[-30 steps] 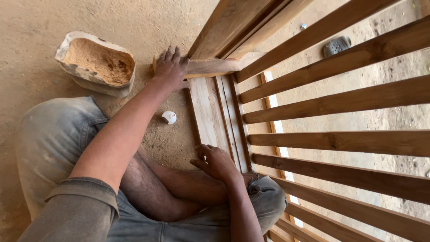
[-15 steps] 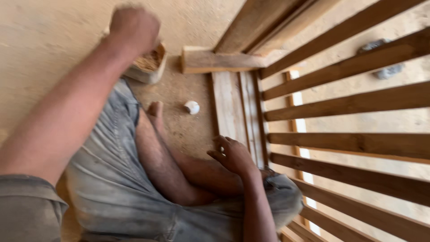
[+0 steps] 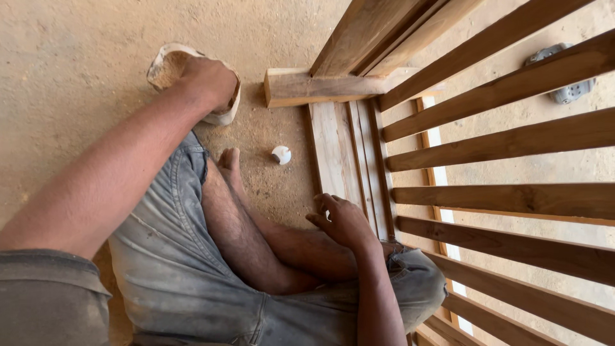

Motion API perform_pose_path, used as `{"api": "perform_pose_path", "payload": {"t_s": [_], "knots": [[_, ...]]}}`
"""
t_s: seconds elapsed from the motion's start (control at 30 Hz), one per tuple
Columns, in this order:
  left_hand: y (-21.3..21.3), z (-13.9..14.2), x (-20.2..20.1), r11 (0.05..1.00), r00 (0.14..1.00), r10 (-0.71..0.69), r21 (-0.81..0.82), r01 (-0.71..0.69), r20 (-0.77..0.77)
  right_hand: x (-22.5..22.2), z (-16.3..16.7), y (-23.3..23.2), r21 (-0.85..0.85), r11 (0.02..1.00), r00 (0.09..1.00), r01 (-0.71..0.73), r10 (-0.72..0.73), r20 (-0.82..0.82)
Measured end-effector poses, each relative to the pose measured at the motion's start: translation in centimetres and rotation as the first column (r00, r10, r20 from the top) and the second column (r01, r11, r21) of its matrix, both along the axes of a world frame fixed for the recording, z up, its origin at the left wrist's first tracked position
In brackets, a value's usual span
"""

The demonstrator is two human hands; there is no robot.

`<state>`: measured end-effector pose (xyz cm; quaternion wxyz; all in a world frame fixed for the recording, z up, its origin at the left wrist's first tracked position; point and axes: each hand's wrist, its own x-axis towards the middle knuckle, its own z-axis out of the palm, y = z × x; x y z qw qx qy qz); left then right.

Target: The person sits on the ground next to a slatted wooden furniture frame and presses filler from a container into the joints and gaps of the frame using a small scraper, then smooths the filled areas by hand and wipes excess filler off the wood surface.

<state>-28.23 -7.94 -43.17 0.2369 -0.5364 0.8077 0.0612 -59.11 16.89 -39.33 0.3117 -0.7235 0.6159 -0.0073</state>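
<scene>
Dusty sand-coloured floor [image 3: 83, 57] everywhere, and the person is sitting cross-legged on it. Their left hand [image 3: 208, 80] is reaching into a broken white container [image 3: 168, 64] of sawdust just past the knee, fingers curled down inside, can't tell if it's grabbing any. Right hand [image 3: 343, 221] is resting loosely half-open, holding nothing, against the slatted wooden frame [image 3: 500, 144]. A small white cap [image 3: 280, 154] is lying between, near a wood block [image 3: 320, 86].
</scene>
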Motion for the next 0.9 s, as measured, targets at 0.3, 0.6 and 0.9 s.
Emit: {"api": "perform_pose_path", "payload": {"t_s": [0.3,0.6,0.9], "knots": [[-0.4,-0.3,-0.4,0.997,0.999,-0.032,-0.071,0.034,0.032,0.1,0.6,-0.3,0.012,1.000,1.000,0.006,-0.006,-0.007],[-1.8,2.1,-3.3,0.961,0.958,-0.061,-0.276,-0.019,-0.280,0.6,1.3,-0.9,0.071,0.997,0.999,0.024,-0.021,-0.034],[-6.2,-3.7,-14.7,0.896,0.842,-0.169,-0.436,-0.085,-0.512,-0.1,1.0,-1.0,0.074,0.997,1.000,0.024,-0.024,-0.001]]}}
